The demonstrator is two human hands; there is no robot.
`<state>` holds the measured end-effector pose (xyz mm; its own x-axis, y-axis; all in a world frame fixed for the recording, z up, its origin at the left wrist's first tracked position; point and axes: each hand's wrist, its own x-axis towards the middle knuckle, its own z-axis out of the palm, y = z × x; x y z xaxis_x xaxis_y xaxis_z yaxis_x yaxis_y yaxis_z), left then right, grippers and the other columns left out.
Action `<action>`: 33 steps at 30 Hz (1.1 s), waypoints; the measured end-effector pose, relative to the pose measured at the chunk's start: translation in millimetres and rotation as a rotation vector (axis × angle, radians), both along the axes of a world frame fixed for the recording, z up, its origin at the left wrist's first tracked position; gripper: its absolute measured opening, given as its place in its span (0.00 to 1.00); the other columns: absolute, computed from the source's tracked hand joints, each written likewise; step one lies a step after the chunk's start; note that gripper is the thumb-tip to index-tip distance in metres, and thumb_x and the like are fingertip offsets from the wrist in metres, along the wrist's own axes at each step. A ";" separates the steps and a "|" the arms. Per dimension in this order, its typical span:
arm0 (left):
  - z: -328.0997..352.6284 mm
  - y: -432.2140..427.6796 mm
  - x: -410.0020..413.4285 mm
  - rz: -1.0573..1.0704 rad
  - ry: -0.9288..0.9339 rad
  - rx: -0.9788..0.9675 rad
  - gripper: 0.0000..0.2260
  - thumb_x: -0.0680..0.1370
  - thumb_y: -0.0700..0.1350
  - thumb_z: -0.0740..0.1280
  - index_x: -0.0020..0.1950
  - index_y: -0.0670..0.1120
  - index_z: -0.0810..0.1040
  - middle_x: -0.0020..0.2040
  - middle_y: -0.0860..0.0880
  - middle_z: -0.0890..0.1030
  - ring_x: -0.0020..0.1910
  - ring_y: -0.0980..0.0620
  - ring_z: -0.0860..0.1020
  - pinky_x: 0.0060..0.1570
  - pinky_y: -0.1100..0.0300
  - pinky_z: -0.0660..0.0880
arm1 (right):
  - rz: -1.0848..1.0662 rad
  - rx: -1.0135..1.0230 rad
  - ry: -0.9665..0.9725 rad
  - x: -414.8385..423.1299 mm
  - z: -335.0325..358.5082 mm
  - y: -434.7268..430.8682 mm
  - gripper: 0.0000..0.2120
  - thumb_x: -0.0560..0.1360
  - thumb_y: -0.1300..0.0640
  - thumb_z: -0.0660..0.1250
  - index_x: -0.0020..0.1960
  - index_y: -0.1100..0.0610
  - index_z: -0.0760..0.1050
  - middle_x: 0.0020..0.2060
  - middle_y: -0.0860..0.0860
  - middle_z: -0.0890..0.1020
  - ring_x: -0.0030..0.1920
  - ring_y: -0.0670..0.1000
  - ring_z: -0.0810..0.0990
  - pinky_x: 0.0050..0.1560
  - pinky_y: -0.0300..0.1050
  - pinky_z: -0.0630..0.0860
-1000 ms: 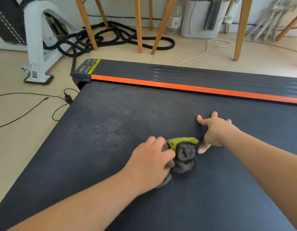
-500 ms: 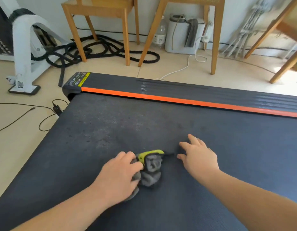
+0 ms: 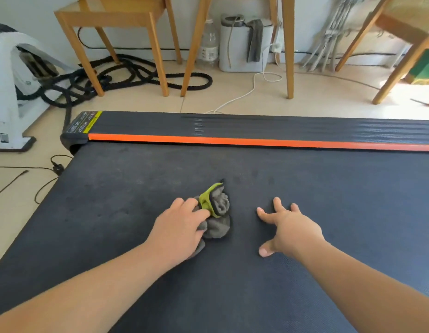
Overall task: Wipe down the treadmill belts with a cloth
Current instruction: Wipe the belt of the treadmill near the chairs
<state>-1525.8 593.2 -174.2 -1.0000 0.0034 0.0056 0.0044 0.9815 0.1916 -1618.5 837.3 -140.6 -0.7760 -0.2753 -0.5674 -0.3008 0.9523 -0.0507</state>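
Observation:
A dark treadmill belt (image 3: 305, 193) fills the lower view, bounded at its far side by an orange strip (image 3: 232, 141). A bunched grey cloth (image 3: 219, 219) with a lime-green edge lies in the middle of the belt. My left hand (image 3: 180, 227) lies on the cloth's left part, its fingers curled over the bunched fabric and pressing it to the belt. My right hand (image 3: 290, 229) rests on the bare belt a short way to the right of the cloth, fingers spread, holding nothing.
Beyond the treadmill stand wooden chair legs (image 3: 160, 61), a coiled black rope (image 3: 136, 78), a white appliance (image 3: 242, 44) with a bottle (image 3: 210, 44) beside it, and a white cable. A white machine base (image 3: 9, 116) and thin black wires lie on the floor at left.
My right hand has let go of the cloth's edge and moved away to the right onto the bare belt. The left hand has stayed on the cloth, which has shifted a little across the belt.

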 end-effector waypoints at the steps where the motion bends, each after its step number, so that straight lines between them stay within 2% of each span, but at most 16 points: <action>1: -3.6 0.8 -22.6 0.050 0.021 0.007 0.11 0.81 0.53 0.65 0.62 0.56 0.77 0.62 0.54 0.74 0.60 0.47 0.71 0.48 0.50 0.77 | -0.006 0.000 -0.013 -1.0 -1.5 0.7 0.50 0.69 0.38 0.77 0.79 0.28 0.47 0.82 0.41 0.41 0.83 0.57 0.41 0.61 0.60 0.77; 6: -5.5 50.4 -138.2 0.271 0.028 0.048 0.11 0.84 0.52 0.60 0.62 0.53 0.79 0.60 0.50 0.76 0.58 0.45 0.69 0.46 0.52 0.69 | -0.012 -0.005 -0.095 -7.7 -5.0 1.1 0.51 0.70 0.40 0.77 0.80 0.30 0.45 0.82 0.42 0.37 0.82 0.60 0.36 0.69 0.72 0.69; 8: -7.6 91.7 -158.6 0.135 0.023 0.112 0.12 0.82 0.53 0.63 0.63 0.54 0.79 0.60 0.49 0.76 0.58 0.43 0.70 0.51 0.51 0.71 | -0.015 -0.026 -0.117 -9.3 -5.1 2.8 0.51 0.70 0.41 0.78 0.80 0.31 0.47 0.82 0.42 0.38 0.82 0.60 0.36 0.70 0.74 0.66; 11: -5.2 131.9 -162.1 -0.273 -0.046 0.200 0.12 0.80 0.50 0.66 0.63 0.56 0.82 0.63 0.50 0.77 0.56 0.43 0.71 0.58 0.47 0.74 | -0.031 -0.085 -0.116 -9.3 -6.8 4.9 0.47 0.68 0.43 0.79 0.80 0.33 0.57 0.83 0.43 0.46 0.82 0.61 0.40 0.71 0.77 0.60; 13: 5.0 116.4 -171.1 -0.369 -0.083 0.155 0.14 0.80 0.49 0.65 0.65 0.58 0.81 0.67 0.51 0.76 0.60 0.43 0.72 0.59 0.49 0.73 | -0.017 -0.079 -0.107 -8.5 -7.1 6.0 0.49 0.69 0.42 0.78 0.80 0.32 0.52 0.83 0.43 0.44 0.82 0.61 0.39 0.72 0.76 0.60; 16: 5.8 57.6 -180.7 -0.068 -0.048 -0.034 0.12 0.81 0.50 0.62 0.61 0.56 0.80 0.65 0.50 0.75 0.62 0.42 0.70 0.58 0.48 0.74 | -0.014 -0.042 -0.138 -6.9 -5.8 5.5 0.51 0.72 0.42 0.77 0.81 0.32 0.45 0.82 0.43 0.36 0.81 0.61 0.34 0.73 0.76 0.58; 19: 8.3 39.8 -155.2 0.271 -0.028 0.055 0.11 0.80 0.50 0.62 0.58 0.57 0.81 0.61 0.50 0.78 0.58 0.41 0.72 0.56 0.47 0.76 | -0.017 -0.036 -0.149 -7.2 -2.8 3.1 0.51 0.71 0.43 0.77 0.81 0.33 0.47 0.82 0.45 0.37 0.81 0.62 0.35 0.72 0.77 0.58; 21: 11.8 79.0 -134.8 0.129 -0.051 0.194 0.13 0.77 0.51 0.67 0.60 0.59 0.83 0.61 0.50 0.81 0.58 0.41 0.77 0.58 0.50 0.77 | -0.073 -0.078 -0.087 -2.6 1.3 3.9 0.47 0.68 0.43 0.80 0.79 0.36 0.59 0.81 0.48 0.54 0.82 0.61 0.44 0.71 0.74 0.64; 22: 12.2 101.0 -122.1 0.021 -0.074 0.243 0.14 0.76 0.51 0.68 0.60 0.59 0.83 0.61 0.50 0.82 0.58 0.40 0.78 0.58 0.51 0.76 | -0.110 -0.117 -0.030 0.8 2.0 4.9 0.42 0.65 0.42 0.81 0.75 0.39 0.68 0.72 0.49 0.67 0.81 0.60 0.53 0.70 0.71 0.67; 23: 14.7 117.2 -110.4 -0.063 -0.115 0.266 0.14 0.76 0.51 0.68 0.62 0.58 0.83 0.62 0.51 0.81 0.59 0.40 0.78 0.60 0.51 0.75 | -0.153 -0.164 0.019 5.1 -0.4 7.8 0.37 0.63 0.41 0.82 0.69 0.42 0.74 0.61 0.47 0.71 0.77 0.58 0.61 0.70 0.66 0.70; 24: 20.1 124.7 -103.0 -0.103 -0.151 0.298 0.15 0.78 0.52 0.68 0.64 0.59 0.82 0.66 0.52 0.80 0.62 0.42 0.77 0.63 0.52 0.74 | -0.196 -0.215 0.042 9.6 -2.8 12.3 0.34 0.63 0.40 0.82 0.66 0.43 0.77 0.56 0.45 0.71 0.74 0.56 0.65 0.70 0.63 0.70; 26: 42.4 113.9 -97.0 -0.065 -0.251 0.455 0.20 0.80 0.55 0.69 0.73 0.60 0.75 0.73 0.56 0.75 0.70 0.50 0.74 0.68 0.59 0.69 | -0.289 -0.351 0.024 18.4 -9.4 26.9 0.29 0.62 0.39 0.82 0.61 0.43 0.80 0.58 0.42 0.70 0.72 0.57 0.69 0.68 0.58 0.72; 28: 69.7 85.9 -87.3 0.041 -0.356 0.697 0.24 0.82 0.56 0.67 0.78 0.59 0.69 0.77 0.59 0.70 0.72 0.57 0.71 0.67 0.64 0.66 | -0.361 -0.524 0.110 22.1 -10.0 43.1 0.18 0.66 0.41 0.80 0.52 0.44 0.81 0.55 0.40 0.70 0.63 0.53 0.74 0.58 0.51 0.77; 29: 78.4 66.9 -81.7 0.092 -0.336 0.710 0.25 0.83 0.55 0.66 0.80 0.57 0.67 0.78 0.58 0.69 0.73 0.57 0.70 0.68 0.63 0.66 | -0.368 -0.569 0.215 21.7 -5.1 48.3 0.14 0.69 0.41 0.77 0.50 0.45 0.80 0.53 0.40 0.69 0.60 0.50 0.75 0.53 0.49 0.76; 31: 82.5 22.1 -68.5 0.184 -0.294 0.394 0.28 0.82 0.55 0.65 0.81 0.53 0.64 0.80 0.53 0.66 0.76 0.51 0.68 0.72 0.57 0.66 | -0.315 -0.572 0.474 17.3 6.0 48.7 0.11 0.75 0.43 0.71 0.54 0.46 0.77 0.54 0.42 0.68 0.59 0.50 0.72 0.46 0.48 0.74; 33: 72.1 -18.6 -46.1 0.288 -0.459 0.049 0.40 0.75 0.64 0.69 0.82 0.50 0.59 0.82 0.45 0.59 0.78 0.41 0.64 0.72 0.46 0.68 | -0.135 -0.565 0.626 11.8 13.6 33.8 0.21 0.77 0.43 0.67 0.67 0.47 0.74 0.63 0.48 0.67 0.66 0.57 0.69 0.54 0.53 0.74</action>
